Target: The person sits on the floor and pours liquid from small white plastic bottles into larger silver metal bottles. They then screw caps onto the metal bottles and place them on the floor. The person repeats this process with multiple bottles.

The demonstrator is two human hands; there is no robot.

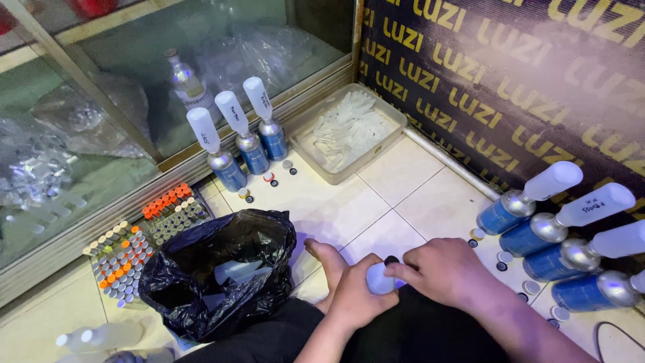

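Both hands' [403, 279] grip encloses small white bottle [379, 279].

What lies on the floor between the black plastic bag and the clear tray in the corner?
In the head view, between the black plastic bag and the clear tray lie bare cream floor tiles with a few small caps near the three blue bottles.
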